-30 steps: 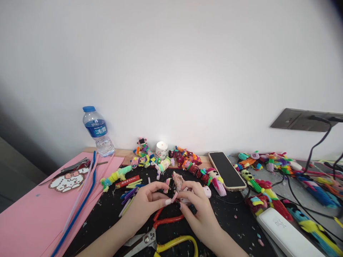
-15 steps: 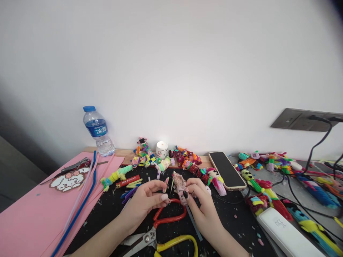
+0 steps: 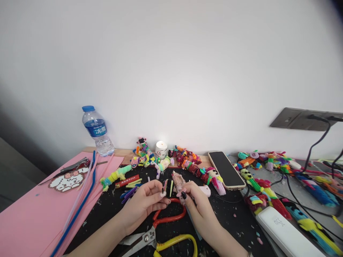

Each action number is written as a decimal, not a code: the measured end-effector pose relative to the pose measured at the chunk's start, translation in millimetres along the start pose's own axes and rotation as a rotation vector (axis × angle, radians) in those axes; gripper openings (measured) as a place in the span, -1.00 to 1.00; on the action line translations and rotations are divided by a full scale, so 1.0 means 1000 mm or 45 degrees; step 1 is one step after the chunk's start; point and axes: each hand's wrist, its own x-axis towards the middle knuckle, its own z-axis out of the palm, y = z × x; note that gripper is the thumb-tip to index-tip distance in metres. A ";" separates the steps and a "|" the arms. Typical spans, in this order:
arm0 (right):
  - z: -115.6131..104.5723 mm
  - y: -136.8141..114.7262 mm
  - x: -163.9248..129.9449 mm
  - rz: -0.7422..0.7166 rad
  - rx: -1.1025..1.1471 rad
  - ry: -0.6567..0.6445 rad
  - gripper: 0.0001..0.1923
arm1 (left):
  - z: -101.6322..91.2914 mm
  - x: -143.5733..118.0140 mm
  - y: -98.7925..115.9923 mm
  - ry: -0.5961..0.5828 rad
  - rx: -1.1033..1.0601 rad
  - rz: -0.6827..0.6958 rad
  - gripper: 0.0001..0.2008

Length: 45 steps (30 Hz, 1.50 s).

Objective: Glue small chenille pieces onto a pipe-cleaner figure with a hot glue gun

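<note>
Head view, looking down on a black mat (image 3: 107, 210). Left hand (image 3: 143, 204) curled, fingertips (image 3: 162, 194) pinched together on a small pink pipe-cleaner piece (image 3: 165, 185). Right hand (image 3: 197, 203) closed round a pale pink pipe-cleaner figure (image 3: 178, 180), held upright just beside the left fingertips, thumb pressed against its lower part. Red-handled scissors (image 3: 168, 217) lying directly beneath both sets of fingers, yellow-handled pliers (image 3: 175, 244) nearer the wrists. Beyond the fingertips, a heap of colourful pipe-cleaner dolls (image 3: 184, 160) and a small white jar (image 3: 161, 149). Phone (image 3: 226, 170) off to the right of the right fingers; water bottle (image 3: 97, 130) and pink foam sheet (image 3: 29, 210) well apart to the left.
</note>
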 end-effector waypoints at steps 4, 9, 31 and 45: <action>0.000 0.001 -0.003 0.006 -0.095 -0.051 -0.83 | 0.003 0.000 0.000 -0.009 0.049 0.006 -0.72; -0.001 0.000 -0.004 -0.022 -0.184 -0.110 -0.83 | 0.003 -0.002 -0.002 -0.020 0.110 -0.002 -0.69; 0.000 -0.004 -0.002 -0.079 -0.304 -0.131 -0.83 | 0.010 -0.005 0.001 -0.100 0.250 -0.059 -0.66; 0.000 -0.007 -0.002 -0.096 -0.296 -0.202 -0.83 | 0.012 -0.004 0.001 -0.132 0.328 -0.042 -0.71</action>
